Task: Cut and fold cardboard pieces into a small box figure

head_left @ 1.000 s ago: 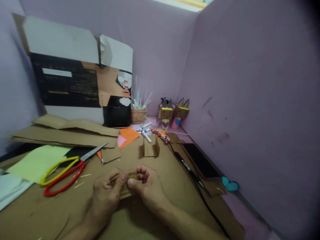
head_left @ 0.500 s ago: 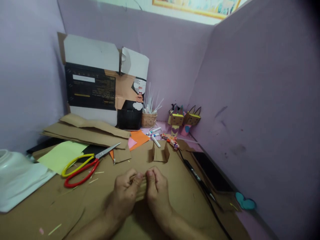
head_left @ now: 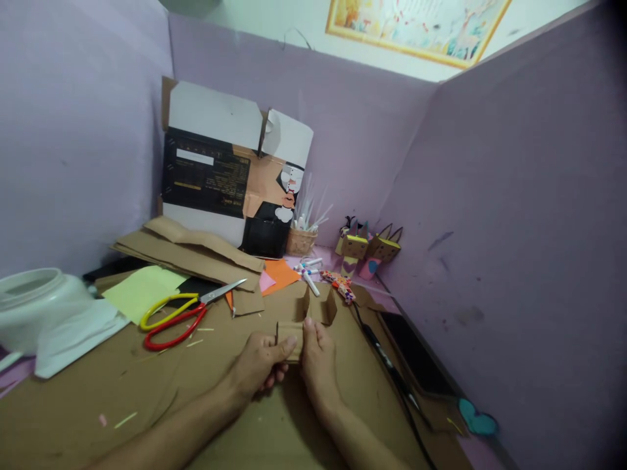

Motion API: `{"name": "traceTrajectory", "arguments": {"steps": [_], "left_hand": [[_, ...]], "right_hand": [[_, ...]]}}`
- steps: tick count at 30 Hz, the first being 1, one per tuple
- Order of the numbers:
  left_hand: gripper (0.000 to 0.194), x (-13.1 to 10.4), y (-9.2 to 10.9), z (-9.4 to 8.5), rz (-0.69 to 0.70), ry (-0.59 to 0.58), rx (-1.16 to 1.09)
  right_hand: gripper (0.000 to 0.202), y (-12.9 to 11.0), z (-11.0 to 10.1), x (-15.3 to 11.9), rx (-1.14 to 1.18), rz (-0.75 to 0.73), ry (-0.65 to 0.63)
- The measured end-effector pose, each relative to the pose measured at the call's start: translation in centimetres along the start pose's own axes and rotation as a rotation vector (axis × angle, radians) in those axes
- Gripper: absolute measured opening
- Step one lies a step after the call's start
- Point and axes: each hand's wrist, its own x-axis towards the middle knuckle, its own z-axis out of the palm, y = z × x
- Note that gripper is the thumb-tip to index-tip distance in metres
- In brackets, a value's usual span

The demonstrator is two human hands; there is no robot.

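Between my two hands is a small piece of brown cardboard (head_left: 290, 333), held a little above the work surface. My left hand (head_left: 262, 365) pinches it from the left, thumb on its face and fingers curled behind. On its right edge my right hand (head_left: 318, 359) is closed, thumb pointing up along the side. Just beyond my hands stands a folded cardboard piece (head_left: 319, 308) with two raised sides. A pair of scissors (head_left: 176, 323) with one yellow and one red handle lies to the left, blades partly apart.
Cardboard strips (head_left: 196, 251), a yellow-green sheet (head_left: 144, 294) and a white container (head_left: 42, 300) lie left. Markers (head_left: 311, 281) and a basket of sticks (head_left: 301, 241) are at the back. Rightward are a glue gun (head_left: 337, 285) with its cord, a dark phone-like slab (head_left: 418, 356) and cardboard cat figures (head_left: 355, 248).
The camera view has shifted. My hands have moved slightly forward, and my left thumb has slid down, so more of the cardboard's face shows.
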Motion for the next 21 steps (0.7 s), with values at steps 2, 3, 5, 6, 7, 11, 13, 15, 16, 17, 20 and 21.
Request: {"name": "traceTrajectory", "arguments": {"steps": [2, 3, 5, 6, 7, 11, 13, 15, 16, 17, 20, 21], "left_hand": [[0.045, 0.0, 0.0, 0.2, 0.042, 0.028, 0.051], [0.041, -0.1, 0.0, 0.3, 0.094, 0.032, 0.063], [0.035, -0.4, 0.0, 0.5, 0.213, 0.034, 0.07], [0.033, -0.5, 0.1, 0.6, 0.261, 0.043, 0.079], [0.033, -0.7, 0.2, 0.6, 0.294, 0.058, 0.093], [0.036, -1.3, 0.8, 0.2, 0.296, 0.059, 0.081], [0.036, -1.3, 1.1, -0.5, 0.256, -0.044, 0.021], [0.039, -1.1, 1.1, -1.3, 0.196, -0.115, -0.022], [0.041, -0.9, 1.0, -1.6, 0.17, -0.115, -0.036], [0.042, -0.7, 0.8, -1.8, 0.152, -0.085, -0.053], [0.044, -0.4, 0.1, -1.8, 0.159, 0.075, -0.143], [0.044, -0.3, -0.1, -1.6, 0.166, 0.118, -0.177]], "right_hand": [[0.035, -0.1, 0.0, -0.2, -0.084, -0.027, 0.053], [0.034, -0.2, 0.0, -0.3, -0.107, -0.027, 0.069], [0.034, -0.6, 0.0, -0.6, -0.106, -0.028, 0.072], [0.034, -0.8, 0.1, -0.7, -0.081, -0.02, 0.066], [0.034, -0.9, 0.1, -0.8, -0.043, -0.007, 0.051], [0.032, -1.3, 0.2, -0.8, 0.124, 0.064, -0.072], [0.031, -1.5, 0.1, -0.7, 0.108, 0.073, -0.115], [0.03, -1.6, -0.1, -0.6, 0.013, 0.021, -0.124], [0.03, -1.6, -0.2, -0.6, -0.046, -0.026, -0.136], [0.029, -1.5, -0.3, -0.7, -0.105, -0.077, -0.158], [0.029, -1.4, -0.5, -1.1, -0.227, -0.189, -0.226], [0.029, -1.4, -0.4, -1.4, -0.234, -0.199, -0.227]]}}
